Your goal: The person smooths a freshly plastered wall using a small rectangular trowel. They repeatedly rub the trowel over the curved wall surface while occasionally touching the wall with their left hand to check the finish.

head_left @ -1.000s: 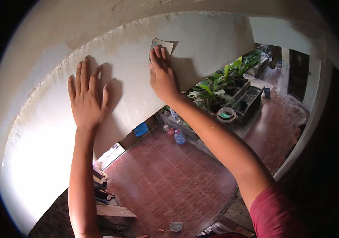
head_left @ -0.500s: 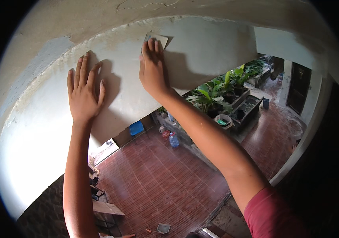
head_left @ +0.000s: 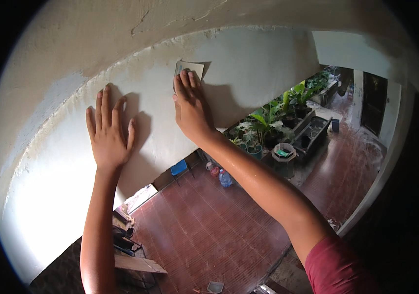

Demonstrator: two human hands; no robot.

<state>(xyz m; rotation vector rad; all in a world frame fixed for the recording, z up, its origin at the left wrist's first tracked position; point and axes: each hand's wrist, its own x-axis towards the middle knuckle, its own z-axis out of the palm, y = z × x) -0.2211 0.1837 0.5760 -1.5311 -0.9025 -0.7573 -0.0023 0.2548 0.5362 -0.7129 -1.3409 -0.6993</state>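
My right hand (head_left: 193, 105) presses a pale sheet of what looks like sandpaper (head_left: 194, 67) flat against the whitish wall panel (head_left: 263, 59). Its fingers lie close together over the lower part of the sheet, and the upper edge and corner stick out past the fingertips. To the left, my left hand (head_left: 110, 134) rests on the same panel with its fingers spread and nothing in it. The fingertips come close to the rough seam along the panel's top. Both arms reach upward, and each hand casts a shadow on the surface.
Below lies a red tiled floor (head_left: 204, 220) with a blue chair (head_left: 179, 168) and a large water bottle (head_left: 224, 178). Potted plants (head_left: 263, 122) and a trough (head_left: 312, 130) stand to the right. A wooden board (head_left: 140, 263) sits at lower left, near a dustpan (head_left: 215, 287).
The view has shifted, so the panel and both hands appear lower. My right hand and the sheet have slid slightly down the panel. My left hand stays spread on it.
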